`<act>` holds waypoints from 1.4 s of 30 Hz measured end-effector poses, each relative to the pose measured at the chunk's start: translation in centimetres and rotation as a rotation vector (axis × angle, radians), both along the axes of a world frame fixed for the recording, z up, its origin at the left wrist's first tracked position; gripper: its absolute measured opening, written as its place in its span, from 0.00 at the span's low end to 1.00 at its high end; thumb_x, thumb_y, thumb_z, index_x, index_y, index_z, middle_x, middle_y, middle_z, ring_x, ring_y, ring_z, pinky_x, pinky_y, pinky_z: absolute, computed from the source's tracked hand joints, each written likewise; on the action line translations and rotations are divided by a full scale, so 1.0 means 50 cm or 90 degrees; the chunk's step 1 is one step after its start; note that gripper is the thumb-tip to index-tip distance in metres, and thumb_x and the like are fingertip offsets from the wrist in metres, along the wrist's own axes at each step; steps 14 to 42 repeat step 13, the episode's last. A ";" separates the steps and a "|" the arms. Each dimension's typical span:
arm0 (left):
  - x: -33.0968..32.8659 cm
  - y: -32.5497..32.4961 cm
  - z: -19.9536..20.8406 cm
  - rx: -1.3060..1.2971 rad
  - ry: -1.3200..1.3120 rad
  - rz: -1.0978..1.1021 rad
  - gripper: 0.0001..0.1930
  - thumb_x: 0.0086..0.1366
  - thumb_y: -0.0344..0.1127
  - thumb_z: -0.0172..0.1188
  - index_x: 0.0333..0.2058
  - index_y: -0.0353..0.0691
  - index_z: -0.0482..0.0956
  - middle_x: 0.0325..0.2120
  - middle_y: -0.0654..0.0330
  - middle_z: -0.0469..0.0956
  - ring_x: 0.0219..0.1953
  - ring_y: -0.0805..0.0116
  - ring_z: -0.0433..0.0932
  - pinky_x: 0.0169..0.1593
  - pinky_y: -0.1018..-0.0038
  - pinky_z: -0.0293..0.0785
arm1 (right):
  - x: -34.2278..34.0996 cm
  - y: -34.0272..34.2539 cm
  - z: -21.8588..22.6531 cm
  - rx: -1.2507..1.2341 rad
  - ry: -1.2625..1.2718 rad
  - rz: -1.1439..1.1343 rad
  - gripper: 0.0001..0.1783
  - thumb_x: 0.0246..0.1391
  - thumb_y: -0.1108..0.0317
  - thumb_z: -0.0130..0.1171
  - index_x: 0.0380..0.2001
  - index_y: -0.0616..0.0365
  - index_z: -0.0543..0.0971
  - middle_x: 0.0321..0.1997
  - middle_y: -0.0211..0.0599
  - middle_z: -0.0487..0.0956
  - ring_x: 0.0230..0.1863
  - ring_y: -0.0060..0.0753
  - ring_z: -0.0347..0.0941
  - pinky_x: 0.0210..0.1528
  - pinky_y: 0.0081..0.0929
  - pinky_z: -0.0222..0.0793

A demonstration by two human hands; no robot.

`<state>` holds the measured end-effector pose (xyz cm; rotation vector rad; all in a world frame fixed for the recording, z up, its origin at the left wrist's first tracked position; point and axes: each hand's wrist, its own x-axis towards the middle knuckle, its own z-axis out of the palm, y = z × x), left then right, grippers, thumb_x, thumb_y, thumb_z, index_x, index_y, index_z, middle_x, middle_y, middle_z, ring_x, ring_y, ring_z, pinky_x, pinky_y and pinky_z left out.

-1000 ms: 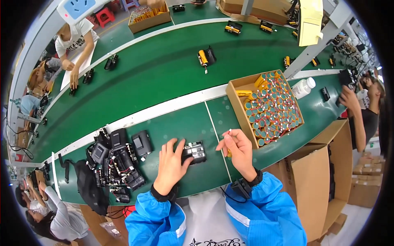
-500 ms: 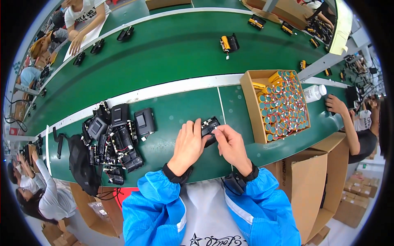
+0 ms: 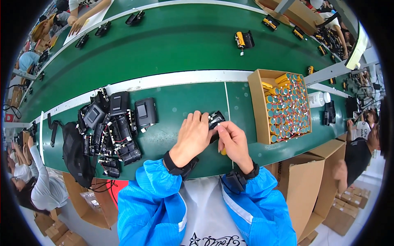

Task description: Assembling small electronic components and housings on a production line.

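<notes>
My left hand (image 3: 192, 132) is closed around a small black plastic housing (image 3: 216, 118), keeping it just above the green bench. Close against it, my right hand (image 3: 233, 141) has thumb and forefinger pinched at the housing's near edge. What the fingertips grip is hidden. Below them, a bit of a yellow piece (image 3: 223, 151) shows under the right palm. To the left lies a heap of black housings (image 3: 117, 135), some with wires and metal contacts. One closed black case (image 3: 145, 112) rests beside the heap.
A cardboard box (image 3: 259, 110) of yellow battery packs stands right, beside a white bottle (image 3: 318, 99) and a black device (image 3: 329, 112). A black bag (image 3: 76, 153) lies far left. Beyond the white rail (image 3: 176, 78), a belt carries housings with yellow packs (image 3: 242, 40). Co-workers sit around.
My view has shifted slightly. The yellow piece now shows under my right hand, which stays at the housing. At right, a co-worker's hand has left the bench, uncovering the black device.
</notes>
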<state>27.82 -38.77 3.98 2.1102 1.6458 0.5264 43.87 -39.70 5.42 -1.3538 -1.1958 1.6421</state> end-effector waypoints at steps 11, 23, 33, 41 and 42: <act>0.006 0.008 -0.011 0.049 -0.063 -0.048 0.20 0.58 0.34 0.63 0.46 0.29 0.70 0.38 0.50 0.71 0.41 0.52 0.71 0.44 0.62 0.69 | 0.000 0.047 -0.044 0.401 -0.442 0.012 0.03 0.53 0.72 0.60 0.32 0.55 0.82 0.50 0.41 0.73 0.53 0.46 0.63 0.56 0.39 0.60; 0.005 0.008 -0.012 0.045 -0.054 -0.057 0.21 0.58 0.34 0.63 0.47 0.31 0.70 0.38 0.50 0.71 0.41 0.52 0.71 0.44 0.62 0.69 | 0.002 0.047 -0.045 0.363 -0.438 0.042 0.04 0.53 0.71 0.60 0.32 0.55 0.82 0.53 0.42 0.72 0.54 0.47 0.62 0.58 0.39 0.58; 0.005 0.008 -0.012 0.045 -0.054 -0.057 0.21 0.58 0.34 0.63 0.47 0.31 0.70 0.38 0.50 0.71 0.41 0.52 0.71 0.44 0.62 0.69 | 0.002 0.047 -0.045 0.363 -0.438 0.042 0.04 0.53 0.71 0.60 0.32 0.55 0.82 0.53 0.42 0.72 0.54 0.47 0.62 0.58 0.39 0.58; 0.005 0.008 -0.012 0.045 -0.054 -0.057 0.21 0.58 0.34 0.63 0.47 0.31 0.70 0.38 0.50 0.71 0.41 0.52 0.71 0.44 0.62 0.69 | 0.002 0.047 -0.045 0.363 -0.438 0.042 0.04 0.53 0.71 0.60 0.32 0.55 0.82 0.53 0.42 0.72 0.54 0.47 0.62 0.58 0.39 0.58; 0.005 0.008 -0.012 0.045 -0.054 -0.057 0.21 0.58 0.34 0.63 0.47 0.31 0.70 0.38 0.50 0.71 0.41 0.52 0.71 0.44 0.62 0.69 | 0.002 0.047 -0.045 0.363 -0.438 0.042 0.04 0.53 0.71 0.60 0.32 0.55 0.82 0.53 0.42 0.72 0.54 0.47 0.62 0.58 0.39 0.58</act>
